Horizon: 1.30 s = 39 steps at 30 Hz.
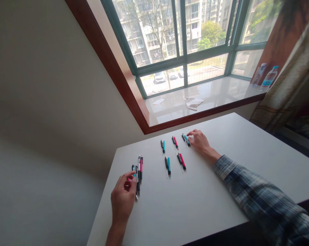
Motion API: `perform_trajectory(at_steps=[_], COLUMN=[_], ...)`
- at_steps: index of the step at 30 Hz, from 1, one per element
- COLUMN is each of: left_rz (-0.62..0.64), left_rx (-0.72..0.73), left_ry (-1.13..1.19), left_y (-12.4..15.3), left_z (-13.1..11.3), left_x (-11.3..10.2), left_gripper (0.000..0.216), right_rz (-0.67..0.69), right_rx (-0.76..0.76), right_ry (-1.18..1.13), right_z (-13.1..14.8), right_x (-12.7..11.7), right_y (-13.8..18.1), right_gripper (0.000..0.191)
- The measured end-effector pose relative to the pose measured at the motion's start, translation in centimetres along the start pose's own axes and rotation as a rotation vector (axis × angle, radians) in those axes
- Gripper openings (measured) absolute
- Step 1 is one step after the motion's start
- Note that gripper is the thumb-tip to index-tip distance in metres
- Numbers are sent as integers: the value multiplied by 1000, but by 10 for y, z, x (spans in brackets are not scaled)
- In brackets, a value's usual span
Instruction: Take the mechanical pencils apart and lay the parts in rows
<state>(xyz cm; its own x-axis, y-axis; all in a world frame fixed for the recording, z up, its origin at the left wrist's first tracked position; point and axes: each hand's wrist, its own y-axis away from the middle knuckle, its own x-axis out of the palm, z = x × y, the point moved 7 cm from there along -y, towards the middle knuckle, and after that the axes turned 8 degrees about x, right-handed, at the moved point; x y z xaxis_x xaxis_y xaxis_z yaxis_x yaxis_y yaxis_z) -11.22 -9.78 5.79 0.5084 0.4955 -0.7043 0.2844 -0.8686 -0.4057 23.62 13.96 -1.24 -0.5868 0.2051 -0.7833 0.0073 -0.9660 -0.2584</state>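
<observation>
On a white table (208,191) lie several small groups of pens. My right hand (199,140) reaches to the far group, a black and a blue pen (186,139), its fingertips pinched on them. Other pairs lie beside: black and pink (175,142), black and blue (163,146), a nearer black and blue (168,166), a nearer black and pink (181,161). My left hand (123,200) rests at the table's left, fingers curled on pens in a loose cluster (139,169) of blue, black and pink ones.
A window sill (221,92) runs behind the table, with a cloth (193,102) and a paper on it and two water bottles (269,77) at its right end. A curtain (290,78) hangs at the right. A bare wall is on the left.
</observation>
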Motion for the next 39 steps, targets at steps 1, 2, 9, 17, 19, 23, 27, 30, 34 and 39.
perform_trajectory(at_steps=[1, 2, 9, 17, 19, 23, 27, 30, 34, 39], left_rz=[7, 24, 130, 250, 276, 345, 406, 424, 425, 410], left_rx=[-7, -1, 29, 46, 79, 72, 4, -34, -29, -42], left_ry=[-39, -83, -228, -362, -430, -534, -531, -535, -503, -478], left_y=[4, 9, 21, -26, -40, -60, -69, -72, -78, -86], left_z=[10, 19, 52, 46, 42, 42, 44, 45, 44, 43], left_x=[-7, -11, -13, -4, 3, 21, 34, 37, 39, 37], left_gripper=[33, 33, 36, 40, 38, 38, 38, 37, 31, 24], right_rz=[-1, -1, 1, 6, 7, 15, 13, 22, 30, 22], right_rx=[3, 6, 6, -14, -11, -13, -12, -6, -5, -1], right_ry=[-2, -5, -20, -31, -32, -31, -24, -24, -30, -40], right_z=[0, 0, -1, -3, -4, -3, -4, -4, -1, 2], right_x=[0, 0, -1, 2, 2, 2, 2, 2, 0, -4], right_y=[0, 0, 1, 2, 2, 3, 2, 2, 2, 2], right_gripper=[24, 24, 23, 23, 22, 22, 22, 21, 21, 21])
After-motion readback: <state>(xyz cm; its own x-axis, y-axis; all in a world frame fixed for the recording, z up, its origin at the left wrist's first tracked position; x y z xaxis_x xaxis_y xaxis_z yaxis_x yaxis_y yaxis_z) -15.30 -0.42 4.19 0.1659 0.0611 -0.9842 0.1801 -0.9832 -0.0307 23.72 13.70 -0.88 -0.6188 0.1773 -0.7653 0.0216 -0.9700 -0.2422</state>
